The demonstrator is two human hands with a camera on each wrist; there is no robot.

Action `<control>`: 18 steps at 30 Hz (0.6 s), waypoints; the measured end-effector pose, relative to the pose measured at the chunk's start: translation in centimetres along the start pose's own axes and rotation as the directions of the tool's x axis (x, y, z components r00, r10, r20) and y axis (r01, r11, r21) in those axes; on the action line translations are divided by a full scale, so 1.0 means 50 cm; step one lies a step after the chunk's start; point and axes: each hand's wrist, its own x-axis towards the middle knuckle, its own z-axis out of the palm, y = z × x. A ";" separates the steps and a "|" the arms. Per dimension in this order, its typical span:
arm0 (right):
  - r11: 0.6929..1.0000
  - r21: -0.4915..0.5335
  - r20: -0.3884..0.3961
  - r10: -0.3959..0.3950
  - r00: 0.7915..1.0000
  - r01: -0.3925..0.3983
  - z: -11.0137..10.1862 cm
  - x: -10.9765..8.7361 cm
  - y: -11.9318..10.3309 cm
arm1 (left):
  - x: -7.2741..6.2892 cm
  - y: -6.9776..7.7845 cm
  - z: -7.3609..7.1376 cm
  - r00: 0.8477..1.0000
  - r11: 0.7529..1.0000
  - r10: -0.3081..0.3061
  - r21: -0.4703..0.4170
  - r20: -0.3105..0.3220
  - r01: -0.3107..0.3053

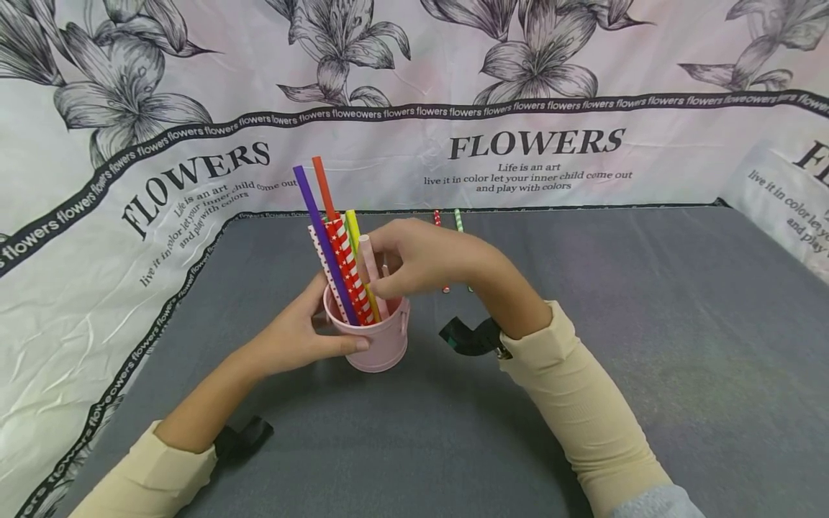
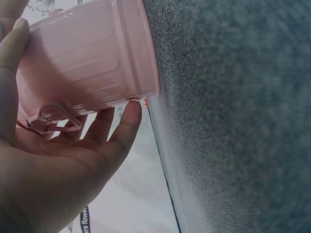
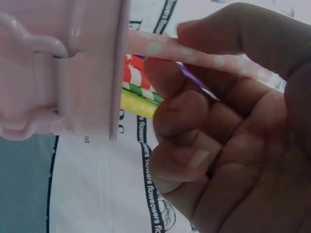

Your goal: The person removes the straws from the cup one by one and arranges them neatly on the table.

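Note:
My left hand (image 1: 304, 334) grips a small pink metal bucket (image 1: 383, 347) from its left side, thumb across the front wall. In the left wrist view the fingers curl round the bucket (image 2: 82, 58) beside its wire handle (image 2: 56, 119). Over the rim, my right hand (image 1: 427, 255) pinches a pink straw with white dots (image 3: 194, 57) between thumb and fingers; its lower end is inside the bucket. Several other straws lean left in the bucket: a purple one (image 1: 324, 241), an orange one (image 1: 322, 187), a red one with stars and stripes (image 1: 352, 273) and a yellow one (image 1: 352, 226).
Behind my right hand, a red patterned straw (image 1: 437, 217) and a green-striped straw (image 1: 459, 219) lie at the back of the dark grey table (image 1: 648, 345). A white flower-printed cloth (image 1: 388, 158) with lettering rises along the back and left edges.

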 end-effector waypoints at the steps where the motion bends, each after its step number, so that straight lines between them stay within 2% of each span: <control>1: 0.999 -0.020 0.003 0.034 0.999 -0.034 0.002 0.000 -0.001 | 0.000 -0.001 0.000 1.000 1.000 -0.003 -0.001 0.000 0.003; 5: 0.987 -0.089 0.022 0.140 0.990 -0.138 0.011 0.004 -0.009 | 0.001 -0.002 0.001 1.000 1.000 -0.010 -0.001 -0.001 0.010; 9: 0.966 -0.158 0.037 0.215 0.976 -0.207 0.025 0.011 -0.018 | 0.001 -0.001 0.000 1.000 1.000 -0.009 0.000 -0.001 0.009; 13: 0.947 -0.221 0.047 0.250 0.967 -0.234 0.036 0.016 -0.021 | 0.001 -0.001 0.000 1.000 1.000 -0.011 0.003 -0.003 0.011; 18: 0.943 -0.243 0.058 0.250 0.967 -0.229 0.040 0.017 -0.022 | 0.000 -0.001 0.001 1.000 1.000 -0.010 0.004 -0.005 0.010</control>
